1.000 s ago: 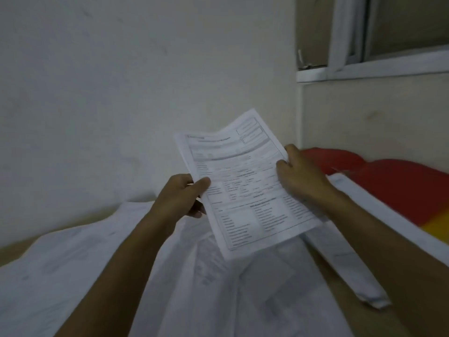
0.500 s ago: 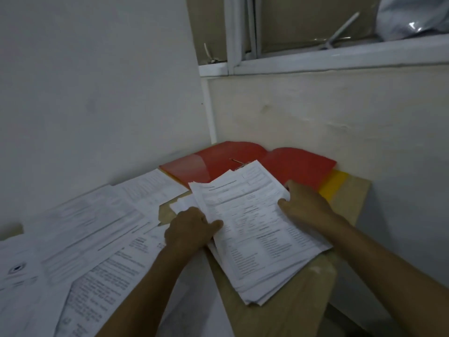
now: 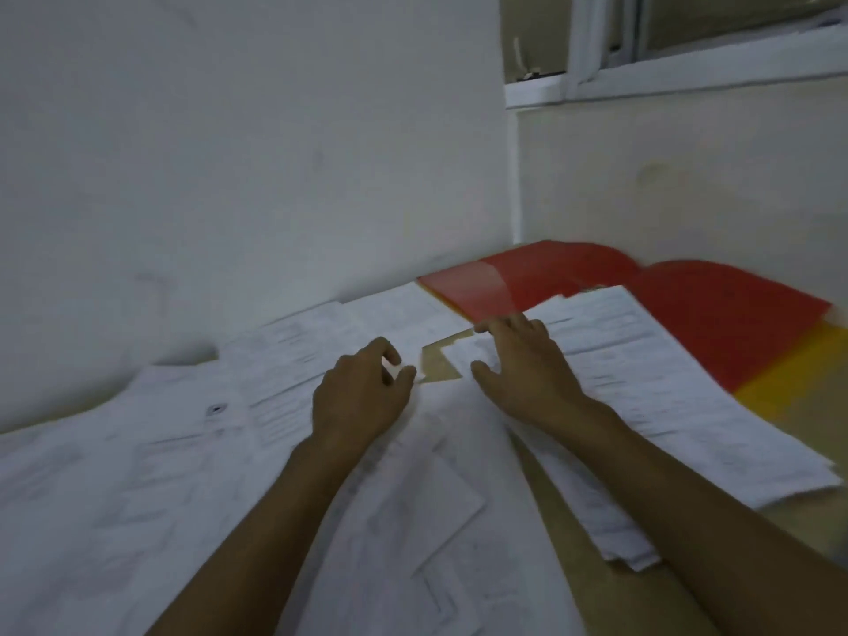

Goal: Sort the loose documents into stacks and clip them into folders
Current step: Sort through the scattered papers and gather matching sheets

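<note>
I see thin matt white paper in the loose printed sheets [image 3: 137,475] left of my fingers [image 3: 527,328], and in the thick stack [image 3: 665,397] to their right. Beyond my fingers the red folder [image 3: 716,323] looks like smooth plastic, one flap glossy and translucent. Between my fingers, the bare bench [image 3: 436,364] looks like pale matt wood.

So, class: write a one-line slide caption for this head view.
Both hands reach over loose documents beside a paper stack and red folder.
</note>
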